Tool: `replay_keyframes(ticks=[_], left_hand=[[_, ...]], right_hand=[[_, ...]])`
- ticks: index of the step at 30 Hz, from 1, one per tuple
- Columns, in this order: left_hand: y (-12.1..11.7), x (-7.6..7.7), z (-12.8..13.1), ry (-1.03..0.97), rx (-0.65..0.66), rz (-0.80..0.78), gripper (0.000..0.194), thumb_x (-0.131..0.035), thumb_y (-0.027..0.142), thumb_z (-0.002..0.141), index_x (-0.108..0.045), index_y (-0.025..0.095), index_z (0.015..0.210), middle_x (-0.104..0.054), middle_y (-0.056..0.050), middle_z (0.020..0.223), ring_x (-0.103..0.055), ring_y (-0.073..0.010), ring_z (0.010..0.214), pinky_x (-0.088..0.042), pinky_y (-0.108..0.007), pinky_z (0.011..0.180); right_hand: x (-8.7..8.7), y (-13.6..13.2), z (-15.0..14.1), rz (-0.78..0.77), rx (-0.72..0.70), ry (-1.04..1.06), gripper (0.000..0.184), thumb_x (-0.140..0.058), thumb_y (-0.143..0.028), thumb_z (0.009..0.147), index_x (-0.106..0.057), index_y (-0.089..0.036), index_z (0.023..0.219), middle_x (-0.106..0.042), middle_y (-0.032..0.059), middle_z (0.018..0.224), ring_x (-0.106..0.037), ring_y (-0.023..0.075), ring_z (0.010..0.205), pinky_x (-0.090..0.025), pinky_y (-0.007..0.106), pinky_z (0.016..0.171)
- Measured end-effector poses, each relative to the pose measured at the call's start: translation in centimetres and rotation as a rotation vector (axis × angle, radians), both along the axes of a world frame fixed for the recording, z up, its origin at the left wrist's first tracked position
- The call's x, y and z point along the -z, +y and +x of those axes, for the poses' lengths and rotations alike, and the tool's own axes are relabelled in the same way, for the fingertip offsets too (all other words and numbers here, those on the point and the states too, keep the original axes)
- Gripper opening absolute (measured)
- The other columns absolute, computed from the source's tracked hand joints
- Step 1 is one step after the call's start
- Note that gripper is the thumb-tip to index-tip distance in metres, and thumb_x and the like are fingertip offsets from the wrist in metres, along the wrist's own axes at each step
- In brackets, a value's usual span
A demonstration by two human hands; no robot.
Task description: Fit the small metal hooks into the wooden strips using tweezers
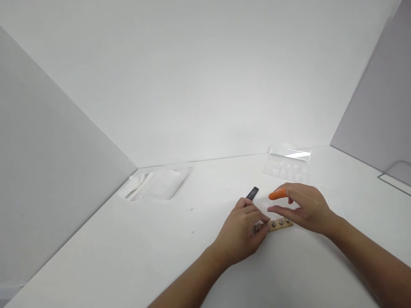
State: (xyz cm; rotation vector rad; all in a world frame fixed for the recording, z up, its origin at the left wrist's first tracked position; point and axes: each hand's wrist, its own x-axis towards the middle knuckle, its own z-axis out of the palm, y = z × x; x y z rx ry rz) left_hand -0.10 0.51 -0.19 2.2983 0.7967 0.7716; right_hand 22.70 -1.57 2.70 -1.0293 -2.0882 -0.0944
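Note:
A narrow tan strip (277,227), wood-like in look, lies on the table with several small metal pieces (281,222) standing in a row along it. Thumb and fingertips of my left hand (244,229) close across the strip left of its middle and cover part of it. Just above its right end hovers my right hand (303,207), thumb and index finger apart and nothing between them. An orange finger cot (278,193) covers the right index finger. Behind my left fingers lies a dark flat bar (252,193), its near end hidden by the hand.
At the back right lies a clear plastic tray (287,169) with rounded hollows. Clear plastic packaging (165,182) rests at the back left, by the wall. Two small dark specks (192,232) mark the white table. A grey-edged clear item (396,177) is at the far right.

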Motion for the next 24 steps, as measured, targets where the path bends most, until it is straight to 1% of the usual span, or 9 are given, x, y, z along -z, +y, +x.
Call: replay_keyframes(ticks=[5, 10, 15, 18, 20, 24], left_hand=[[0.02, -0.11, -0.13, 0.018, 0.008, -0.010, 0.014, -0.066, 0.020, 0.088, -0.076, 0.023, 0.097, -0.075, -0.004, 0.085, -0.056, -0.0251, 0.095, -0.052, -0.039, 0.084], [-0.10, 0.17, -0.01, 0.013, -0.014, -0.024, 0.013, -0.063, 0.020, 0.091, -0.075, 0.023, 0.094, -0.073, -0.004, 0.077, -0.056, -0.0255, 0.095, -0.053, -0.038, 0.080], [-0.10, 0.51, 0.20, 0.003, -0.061, -0.091, 0.013, -0.064, 0.019, 0.092, -0.076, 0.024, 0.093, -0.074, -0.003, 0.077, -0.055, -0.0274, 0.109, -0.053, -0.041, 0.091], [-0.06, 0.48, 0.21, 0.018, -0.077, -0.158, 0.009, -0.067, 0.020, 0.092, -0.075, 0.025, 0.091, -0.075, -0.002, 0.081, -0.053, -0.0275, 0.112, -0.053, -0.042, 0.092], [-0.06, 0.39, 0.20, 0.028, -0.089, -0.185, 0.007, -0.068, 0.021, 0.091, -0.074, 0.024, 0.090, -0.075, -0.002, 0.082, -0.053, -0.0273, 0.111, -0.053, -0.041, 0.091], [-0.12, 0.17, 0.21, 0.031, -0.096, -0.182, 0.005, -0.067, 0.020, 0.090, -0.070, 0.023, 0.087, -0.072, -0.003, 0.082, -0.055, -0.0263, 0.105, -0.054, -0.040, 0.087]], right_hand=[[0.08, -0.06, 0.06, -0.036, -0.026, -0.006, 0.013, -0.070, -0.034, 0.099, -0.065, -0.023, 0.104, -0.078, 0.0016, 0.096, -0.070, 0.0144, 0.075, -0.053, 0.025, 0.058], [0.01, -0.10, -0.07, -0.062, -0.029, -0.004, 0.013, -0.070, -0.033, 0.099, -0.064, -0.022, 0.103, -0.078, 0.0012, 0.095, -0.070, 0.0140, 0.076, -0.053, 0.025, 0.060], [0.04, -0.07, -0.03, -0.114, -0.057, -0.001, 0.011, -0.069, -0.031, 0.099, -0.064, -0.023, 0.103, -0.078, 0.0000, 0.098, -0.072, 0.0144, 0.082, -0.053, 0.024, 0.061], [0.12, -0.03, 0.05, -0.139, -0.058, 0.002, 0.011, -0.069, -0.032, 0.099, -0.063, -0.023, 0.103, -0.079, 0.0004, 0.100, -0.073, 0.0151, 0.084, -0.053, 0.024, 0.062], [0.18, 0.01, 0.08, -0.155, -0.060, -0.002, 0.011, -0.068, -0.033, 0.100, -0.063, -0.023, 0.102, -0.079, 0.0007, 0.100, -0.073, 0.0156, 0.084, -0.053, 0.025, 0.063], [0.29, 0.07, 0.11, -0.183, -0.056, -0.016, 0.013, -0.068, -0.036, 0.100, -0.063, -0.024, 0.101, -0.078, 0.0006, 0.100, -0.073, 0.0155, 0.083, -0.054, 0.026, 0.064]])
